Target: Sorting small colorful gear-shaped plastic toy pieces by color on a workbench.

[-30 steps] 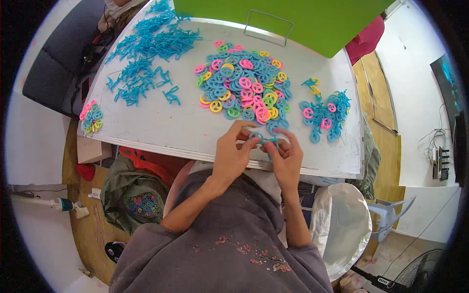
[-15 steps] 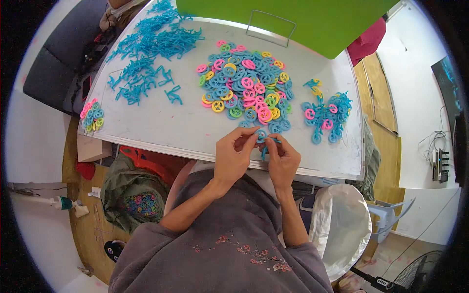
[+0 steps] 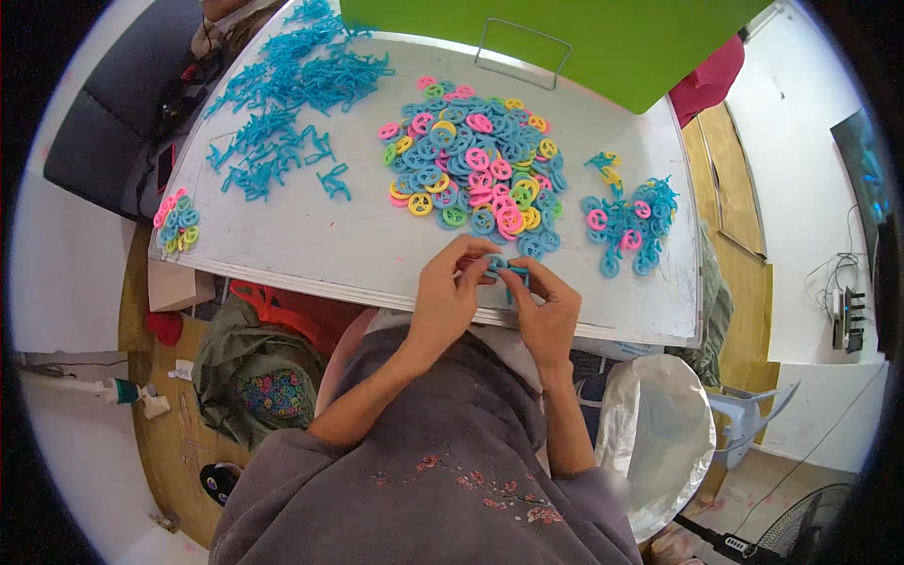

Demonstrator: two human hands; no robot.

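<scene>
So the left hand (image 3: 443, 294) has 1 blue spoked wheel (image 3: 494, 262) pinched in its fingertips, and the right hand (image 3: 549, 309) is pinching 1 blue forked piece (image 3: 517, 270) right beside it; can't tell if the 2 parts are joined. They're at the near edge of the white table (image 3: 320, 235), just nearer than a big multicolored wheel pile (image 3: 476, 160). Loose blue forked pieces (image 3: 311, 80) sprawl far left, wheel-and-fork cluster (image 3: 629, 226) on the right.

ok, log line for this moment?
left hand: blue wheel | right hand: blue forked piece | wheel pile: beyond hands, on white table
</scene>
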